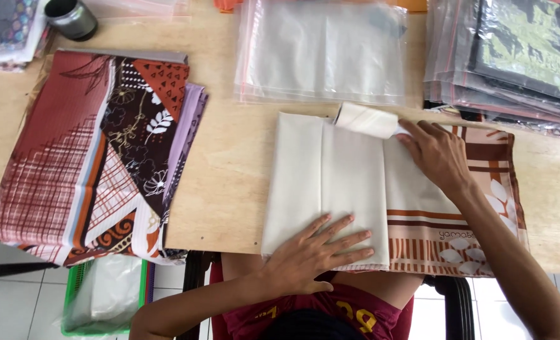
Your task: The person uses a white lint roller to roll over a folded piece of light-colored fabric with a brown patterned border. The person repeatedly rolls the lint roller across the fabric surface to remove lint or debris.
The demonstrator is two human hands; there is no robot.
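- We look down on a wooden table [229, 170] where a cream cloth [330, 182] lies folded in panels, its long axis running left to right along the near edge, its right part showing a brown striped and leaf-patterned border [481, 208].
- Our right hand [437, 154] sits at the cloth's far edge, fingers curled and pinched on a small rolled flap [367, 119] of the cream fabric; the flap lies just left of the fingertips, so this hand is the nearer one to it.
- Our left hand [318, 252] rests flat on the near edge of the cloth, fingers spread and gripping nothing, palm pressing the panels down.
- The right forearm comes in from the lower right at a slant, wrist bent inward; the left forearm enters from the lower left.
- A patterned red-brown stack [91, 157] lies well apart to the left, clear bags [324, 50] beyond the cloth, bagged cloths [513, 56] at far right, a dark cup [71, 17] at far left.
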